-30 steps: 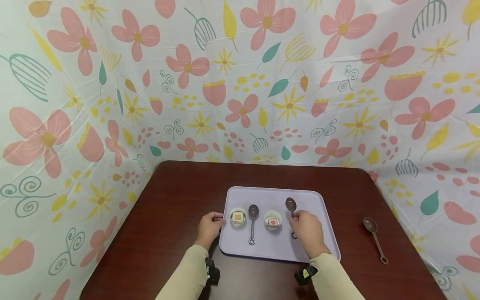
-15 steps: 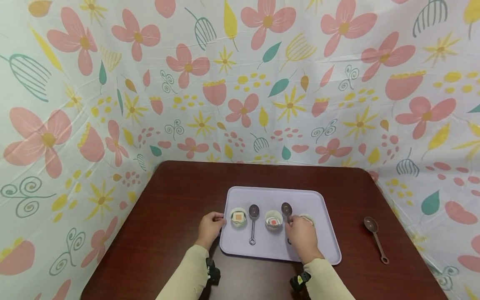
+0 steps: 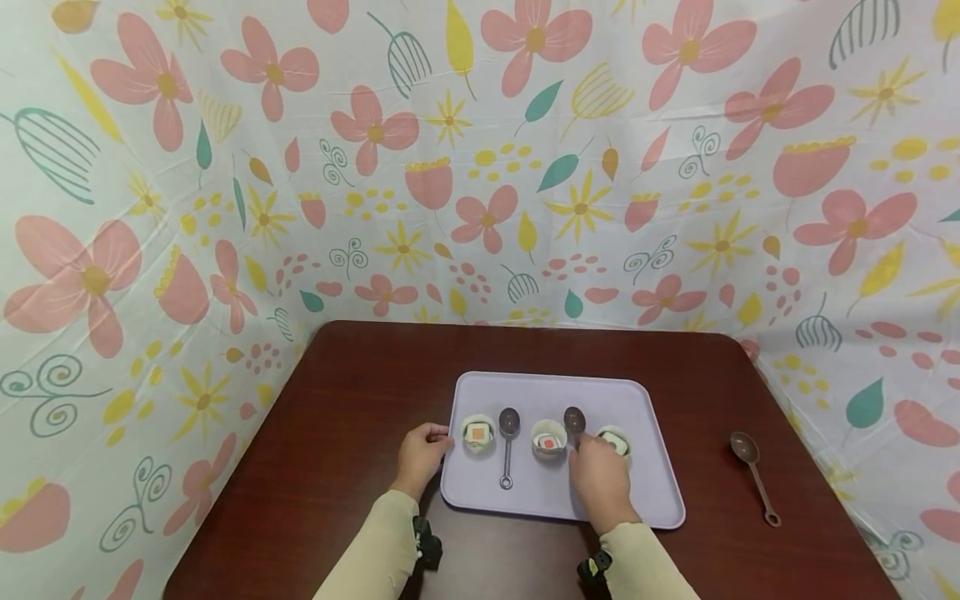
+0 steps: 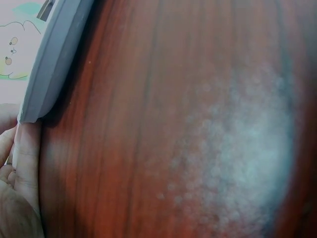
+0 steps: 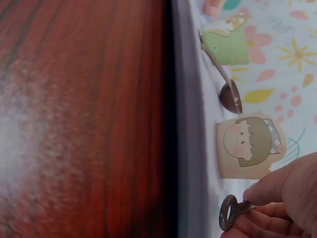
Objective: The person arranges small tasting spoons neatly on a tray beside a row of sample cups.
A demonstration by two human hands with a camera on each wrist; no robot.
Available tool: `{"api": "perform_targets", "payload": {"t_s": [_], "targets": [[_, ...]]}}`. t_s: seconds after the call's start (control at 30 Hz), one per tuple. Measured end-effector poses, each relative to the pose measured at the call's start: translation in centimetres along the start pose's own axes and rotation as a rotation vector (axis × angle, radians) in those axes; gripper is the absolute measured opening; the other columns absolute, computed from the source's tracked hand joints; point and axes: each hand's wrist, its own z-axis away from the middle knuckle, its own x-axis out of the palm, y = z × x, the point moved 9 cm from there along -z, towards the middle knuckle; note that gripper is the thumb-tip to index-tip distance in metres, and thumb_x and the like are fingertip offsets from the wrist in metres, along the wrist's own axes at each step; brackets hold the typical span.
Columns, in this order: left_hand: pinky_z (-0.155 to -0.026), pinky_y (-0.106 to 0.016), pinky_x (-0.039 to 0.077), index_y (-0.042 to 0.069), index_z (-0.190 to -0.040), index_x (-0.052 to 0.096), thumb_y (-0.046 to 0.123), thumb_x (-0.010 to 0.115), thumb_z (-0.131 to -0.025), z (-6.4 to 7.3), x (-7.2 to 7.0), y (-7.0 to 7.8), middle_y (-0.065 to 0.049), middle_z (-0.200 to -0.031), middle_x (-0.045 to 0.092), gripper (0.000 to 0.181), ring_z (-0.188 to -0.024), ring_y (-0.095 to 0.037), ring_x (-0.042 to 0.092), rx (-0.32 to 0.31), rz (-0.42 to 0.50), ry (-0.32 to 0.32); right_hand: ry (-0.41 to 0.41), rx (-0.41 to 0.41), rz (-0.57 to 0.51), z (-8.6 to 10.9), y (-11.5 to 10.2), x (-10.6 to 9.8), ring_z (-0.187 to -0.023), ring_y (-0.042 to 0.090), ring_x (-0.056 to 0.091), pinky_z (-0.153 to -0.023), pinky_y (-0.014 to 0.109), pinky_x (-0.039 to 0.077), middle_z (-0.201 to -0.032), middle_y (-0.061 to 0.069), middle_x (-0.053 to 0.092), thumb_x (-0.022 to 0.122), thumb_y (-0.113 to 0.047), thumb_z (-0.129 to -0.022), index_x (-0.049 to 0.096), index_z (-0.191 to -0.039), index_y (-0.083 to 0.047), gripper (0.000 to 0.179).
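Observation:
A lilac tray [image 3: 480,492] lies on the table, and my left hand [image 3: 422,460] grips its left edge. In the left wrist view one finger [image 4: 27,161] reaches under the tray's rim. My right hand [image 3: 602,482] pinches a brown spoon [image 3: 574,420] by its handle, between the middle cup [image 3: 549,456] and the right cup [image 3: 624,435]. The right wrist view shows the ring end [image 5: 228,213] of that spoon beside thumb and fingers. Another brown spoon [image 3: 509,423] lies between the left cup [image 3: 477,452] and the middle cup. Small printed pieces sit in the cups.
A third brown spoon [image 3: 745,450] lies on the dark wooden table [image 3: 375,367], right of the tray. Flower-printed cloth [image 3: 480,167] hangs around the table's back and sides. Cartoon prints show on the middle cup [image 5: 247,148] in the right wrist view.
My right hand has moved left with the spoon, bringing it nearer the middle cup. The right cup, hidden behind the hand before, now shows. My left hand has stayed at the tray's edge.

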Motion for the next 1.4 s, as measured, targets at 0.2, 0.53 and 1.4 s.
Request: {"api": "perform_targets", "payload": {"t_s": [0.2, 0.53, 1.4], "targets": [[-0.055, -0.027, 0.048, 0.014, -0.088, 0.070, 0.019, 0.073, -0.076, -0.1, 0.0, 0.1, 0.004, -0.077, 0.064, 0.014, -0.067, -0.012, 0.057, 0.014, -0.018, 0.004, 0.039, -0.019, 0.025, 0.2, -0.4, 0.1, -0.061, 0.032, 0.059, -0.050, 0.044, 0.046, -0.067, 0.014, 0.055, 0.065, -0.010, -0.079, 0.060, -0.077, 0.003, 0.014], [-0.056, -0.027, 0.048, 0.014, -0.090, 0.069, 0.019, 0.073, -0.076, -0.1, 0.1, -0.1, 0.003, -0.079, 0.064, 0.015, -0.069, -0.012, 0.058, 0.011, -0.015, -0.008, 0.012, -0.010, 0.040, 0.2, -0.2, 0.8, -0.060, 0.031, 0.059, -0.049, 0.043, 0.049, -0.070, 0.016, 0.056, 0.059, -0.004, -0.081, 0.059, -0.077, 0.006, 0.011], [-0.053, -0.029, 0.050, 0.013, -0.090, 0.069, 0.018, 0.072, -0.077, 0.0, 0.3, -0.1, 0.001, -0.080, 0.063, 0.014, -0.069, -0.014, 0.058, -0.010, 0.015, -0.008, -0.005, -0.011, 0.059, 0.5, -0.2, 1.1, -0.057, 0.026, 0.059, -0.048, 0.038, 0.050, -0.069, 0.012, 0.054, 0.065, -0.008, -0.081, 0.059, -0.081, 0.005, 0.014]]}}
